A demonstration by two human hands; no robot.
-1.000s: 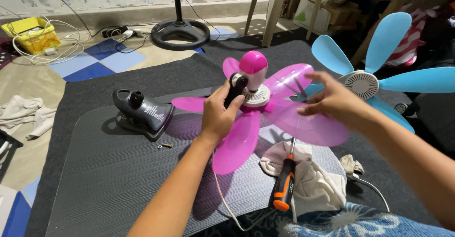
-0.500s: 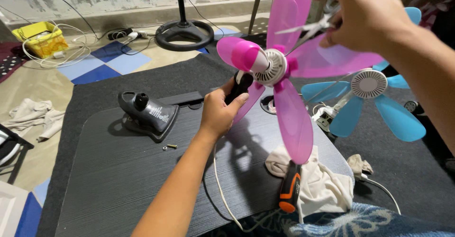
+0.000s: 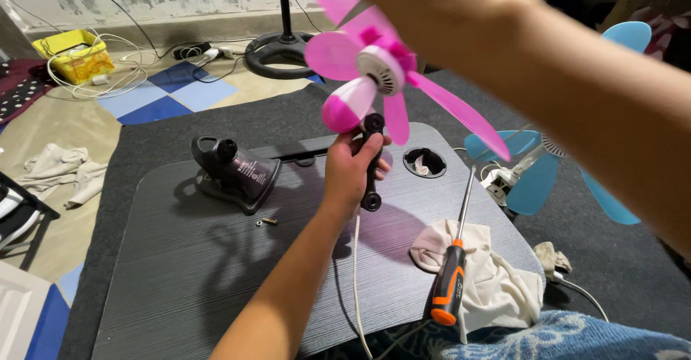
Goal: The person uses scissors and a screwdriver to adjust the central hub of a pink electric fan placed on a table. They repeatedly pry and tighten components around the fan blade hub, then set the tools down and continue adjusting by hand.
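Observation:
A small pink fan (image 3: 374, 69) with translucent pink blades is lifted above a dark grey lap table (image 3: 180, 281). My left hand (image 3: 350, 166) is closed around the fan's black neck arm (image 3: 371, 180), from which a white cord hangs down. My right hand (image 3: 425, 4) is up at the top of the view, gripping the pink blades from above. The fan's black base (image 3: 234, 171) stands apart on the table's left part, with a small screw (image 3: 268, 221) lying in front of it.
An orange and black screwdriver (image 3: 450, 281) lies on a white cloth (image 3: 489, 281) at the table's right. A blue fan (image 3: 554, 169) rests on the dark mat to the right. A black stand base (image 3: 281, 52), yellow box (image 3: 72, 54) and cables sit behind.
Both hands have raised the pink fan off the table and tipped it, so its blades now sit high and close to the camera. The right hand moved up with the blades.

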